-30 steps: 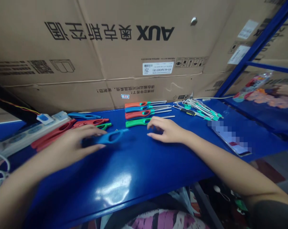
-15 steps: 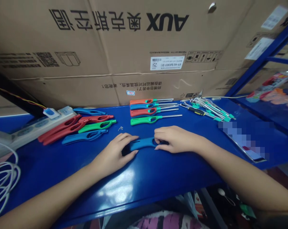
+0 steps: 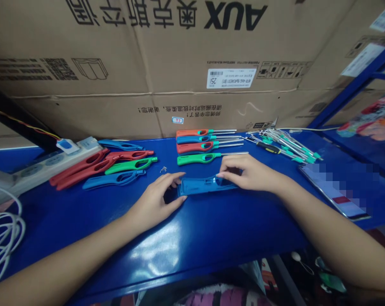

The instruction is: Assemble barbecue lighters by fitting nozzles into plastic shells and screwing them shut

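Note:
A blue plastic lighter shell lies hollow side up on the blue table, held at both ends. My left hand grips its left end between thumb and curled fingers. My right hand pinches its right end. Left of my hands lies a heap of empty handle shells in red, green and blue. Behind the held shell, several finished lighters with metal tubes lie in a row. A small metal spring rests loose on the table near my left hand.
A bundle of metal tubes with teal fittings lies at the back right, with a phone in front of it. A white power strip and white cable sit at the left. Large cardboard boxes wall the back.
My left hand brought the blue shell from the left heap to the middle, my right hand took its other end, and the shell now lies hollow side up.

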Demonstrator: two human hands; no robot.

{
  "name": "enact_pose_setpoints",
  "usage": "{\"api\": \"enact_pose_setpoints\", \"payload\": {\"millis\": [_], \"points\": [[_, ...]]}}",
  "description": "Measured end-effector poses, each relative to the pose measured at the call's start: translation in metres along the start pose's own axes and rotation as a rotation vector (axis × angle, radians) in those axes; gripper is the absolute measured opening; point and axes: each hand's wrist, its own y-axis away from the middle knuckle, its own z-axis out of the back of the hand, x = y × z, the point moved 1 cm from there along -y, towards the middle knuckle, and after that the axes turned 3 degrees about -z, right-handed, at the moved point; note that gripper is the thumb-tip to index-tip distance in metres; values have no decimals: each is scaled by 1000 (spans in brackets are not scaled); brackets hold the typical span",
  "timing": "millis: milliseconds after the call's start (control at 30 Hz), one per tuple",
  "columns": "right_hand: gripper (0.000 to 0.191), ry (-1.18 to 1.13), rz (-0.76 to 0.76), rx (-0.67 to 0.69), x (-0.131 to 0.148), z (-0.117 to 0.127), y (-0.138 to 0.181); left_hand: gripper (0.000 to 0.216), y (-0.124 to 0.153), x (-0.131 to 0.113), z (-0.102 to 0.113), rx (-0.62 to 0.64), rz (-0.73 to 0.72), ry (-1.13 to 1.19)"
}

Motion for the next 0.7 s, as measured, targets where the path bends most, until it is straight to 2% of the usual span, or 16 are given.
{"api": "enact_pose_setpoints", "payload": {"millis": [133,200,333,467,600,700], "points": [[25,-29,-51,249,0,-5,1,44,-1,2,-1,-2,-2,15],[28,36,-62,302,0,-11,1,42,-2,2,-1,-5,5,15],[31,180,-62,299,1,-16,0,39,-2,-2,2,-4,-2,8],[22,229,-23,229,2,-11,1,32,-1,-13,6,-5,-45,-79],[22,229,5,214,5,-9,4,30,1,-20,6,60,-109,-119],[13,214,16,245,5,-13,3,28,2,-19,3,109,-114,-94]]}}
